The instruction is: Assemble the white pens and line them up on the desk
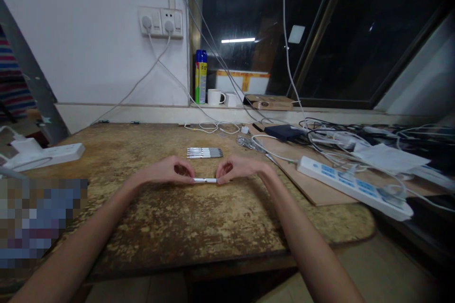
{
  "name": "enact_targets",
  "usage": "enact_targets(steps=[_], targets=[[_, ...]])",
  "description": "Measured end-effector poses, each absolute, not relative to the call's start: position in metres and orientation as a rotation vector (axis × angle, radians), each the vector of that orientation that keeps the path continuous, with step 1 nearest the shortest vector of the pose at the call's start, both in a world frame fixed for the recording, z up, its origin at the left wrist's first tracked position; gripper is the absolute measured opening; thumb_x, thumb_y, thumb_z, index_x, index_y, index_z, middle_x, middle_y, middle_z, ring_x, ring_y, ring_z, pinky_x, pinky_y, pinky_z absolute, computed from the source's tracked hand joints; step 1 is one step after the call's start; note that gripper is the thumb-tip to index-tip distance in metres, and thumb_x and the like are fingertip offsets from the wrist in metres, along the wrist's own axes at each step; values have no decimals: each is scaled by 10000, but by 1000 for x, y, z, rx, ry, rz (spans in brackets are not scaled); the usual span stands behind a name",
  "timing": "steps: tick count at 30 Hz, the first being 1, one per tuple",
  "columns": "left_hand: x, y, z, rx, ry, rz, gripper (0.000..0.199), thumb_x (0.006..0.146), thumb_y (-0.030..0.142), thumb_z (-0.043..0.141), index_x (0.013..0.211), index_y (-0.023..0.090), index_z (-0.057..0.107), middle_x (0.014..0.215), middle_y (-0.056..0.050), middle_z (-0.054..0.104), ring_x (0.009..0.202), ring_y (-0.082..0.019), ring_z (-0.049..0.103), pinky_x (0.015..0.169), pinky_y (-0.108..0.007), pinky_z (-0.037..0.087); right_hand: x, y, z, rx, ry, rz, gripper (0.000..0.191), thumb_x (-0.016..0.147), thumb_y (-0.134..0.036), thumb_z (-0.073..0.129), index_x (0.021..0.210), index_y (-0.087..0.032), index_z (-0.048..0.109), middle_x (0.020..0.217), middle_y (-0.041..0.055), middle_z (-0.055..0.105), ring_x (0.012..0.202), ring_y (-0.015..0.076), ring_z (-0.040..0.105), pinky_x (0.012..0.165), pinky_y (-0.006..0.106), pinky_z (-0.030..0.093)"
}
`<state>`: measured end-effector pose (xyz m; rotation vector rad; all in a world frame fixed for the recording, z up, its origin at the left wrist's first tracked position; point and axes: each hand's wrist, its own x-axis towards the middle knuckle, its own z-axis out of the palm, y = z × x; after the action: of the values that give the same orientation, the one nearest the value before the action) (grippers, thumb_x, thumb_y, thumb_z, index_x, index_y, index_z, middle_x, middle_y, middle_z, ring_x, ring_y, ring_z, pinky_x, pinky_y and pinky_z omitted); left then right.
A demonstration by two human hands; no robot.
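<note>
A slim white and silver pen (205,180) lies level between my two hands, low over the worn wooden table (199,227). My left hand (176,170) pinches its left end between thumb and fingers. At the other end, my right hand (232,169) grips it the same way. The fingers cover both tips of the pen. Just beyond my hands, several similar white and grey pens (204,152) lie side by side in a neat row on the table.
To the right, a white power strip (355,187) and tangled cables rest on a brown board (316,194). Another power strip (64,155) sits at the left. A spray can (201,77) and a white mug (214,97) stand on the window ledge. Small metallic pieces (249,142) lie behind my right hand.
</note>
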<state>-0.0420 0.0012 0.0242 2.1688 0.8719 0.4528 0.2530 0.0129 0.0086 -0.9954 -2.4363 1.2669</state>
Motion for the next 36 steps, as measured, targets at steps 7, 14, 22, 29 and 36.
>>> enact_targets(steps=[7,14,22,29,36], targets=[[-40,0,23,2202,776,385,197,681,438,802,776,265,801,778,-18,751,766,-218,675,704,-285,479,244,2,16,-1009,-2450,1305,272,673,-449,828,802,-210,808,708,-6,723,630,123,570,573,225,403],[-42,-1,24,2288,760,331,155,733,392,768,825,273,805,851,-24,764,821,-220,678,776,-297,478,242,5,10,-997,-2451,1292,294,689,-444,816,841,-194,789,716,-5,701,637,117,556,570,216,407],[-43,12,4,2374,1019,590,286,905,446,564,901,240,763,856,-48,728,780,-224,632,715,-304,458,244,24,-7,-1217,-2249,639,256,895,-316,570,749,-149,698,685,14,634,624,134,507,619,259,373],[-49,27,-9,2586,1127,799,240,921,320,511,952,238,734,1007,-72,661,959,-250,613,885,-354,448,243,32,-23,-1220,-2126,271,154,838,-141,591,950,-163,695,945,61,650,881,190,556,837,312,422],[-44,24,-9,2557,1104,870,228,915,303,520,973,226,727,1023,-73,647,954,-255,610,902,-380,451,240,35,-32,-1204,-2133,236,204,819,-140,615,1012,-170,671,959,58,620,961,214,533,904,351,416]])
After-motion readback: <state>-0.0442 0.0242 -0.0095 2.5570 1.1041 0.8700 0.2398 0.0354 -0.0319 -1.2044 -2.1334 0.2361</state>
